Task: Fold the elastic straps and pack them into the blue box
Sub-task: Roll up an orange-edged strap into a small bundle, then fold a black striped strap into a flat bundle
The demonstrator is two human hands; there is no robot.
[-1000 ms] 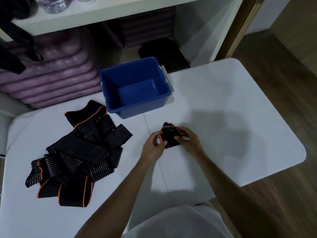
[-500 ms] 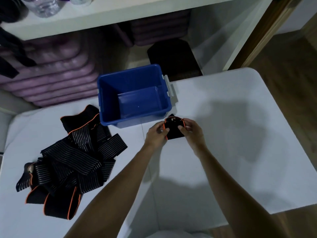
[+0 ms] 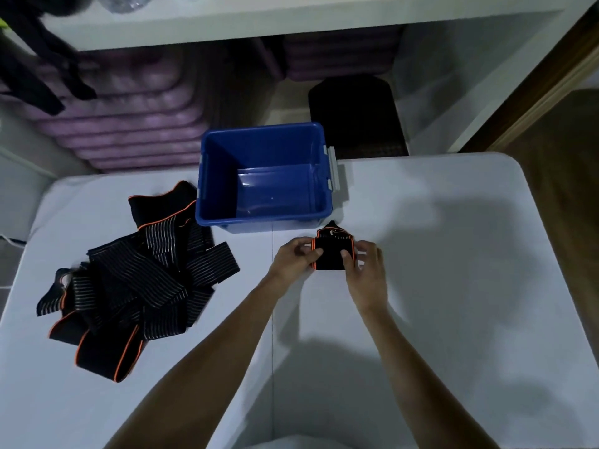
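Observation:
A small folded black elastic strap with orange edging [image 3: 331, 251] is held between both hands just in front of the blue box [image 3: 319, 176]. My left hand [image 3: 293, 259] pinches its left edge and my right hand [image 3: 368, 265] pinches its right edge. The blue box stands open at the table's far edge, with nothing visible inside. A tangled pile of black striped straps with orange trim [image 3: 136, 280] lies on the table to the left.
The white table [image 3: 453, 254] has rounded corners, and its right and far edges drop to a wooden floor. Behind the box are stacked purple mats [image 3: 129, 124], a black mat [image 3: 356, 115] on the floor and a white shelf [image 3: 259, 21] above.
Both hands have carried the folded strap away from me, closer to the box's front wall. The view has shifted forward over the table. The pile has not moved.

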